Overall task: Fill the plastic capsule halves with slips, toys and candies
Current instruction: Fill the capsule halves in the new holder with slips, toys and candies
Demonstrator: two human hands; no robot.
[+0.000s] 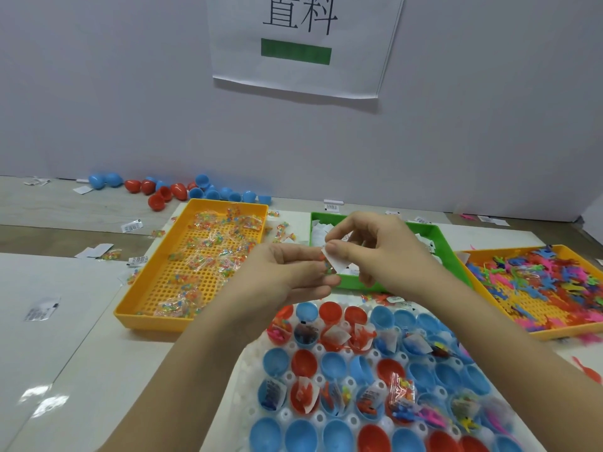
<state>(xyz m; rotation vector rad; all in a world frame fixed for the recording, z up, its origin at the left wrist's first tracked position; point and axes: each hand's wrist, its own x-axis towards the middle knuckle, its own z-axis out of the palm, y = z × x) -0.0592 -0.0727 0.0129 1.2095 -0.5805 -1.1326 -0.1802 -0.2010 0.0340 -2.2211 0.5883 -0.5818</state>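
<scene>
Trays, three: orange perforated plastic candy tray [146,318], matching toy tray [554,336], green plastic tray [355,284]. One white paper slip [337,263] pinched by right hand [375,249]; left hand [287,272] curled, grip unclear. Open tabletop [65,337] at left.

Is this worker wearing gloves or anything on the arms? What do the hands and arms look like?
No gloves: the left hand and the right hand are bare, with no ring, watch or bracelet to be seen. The left forearm and the right forearm are bare too; no sleeve shows up to the picture's edges.
</scene>
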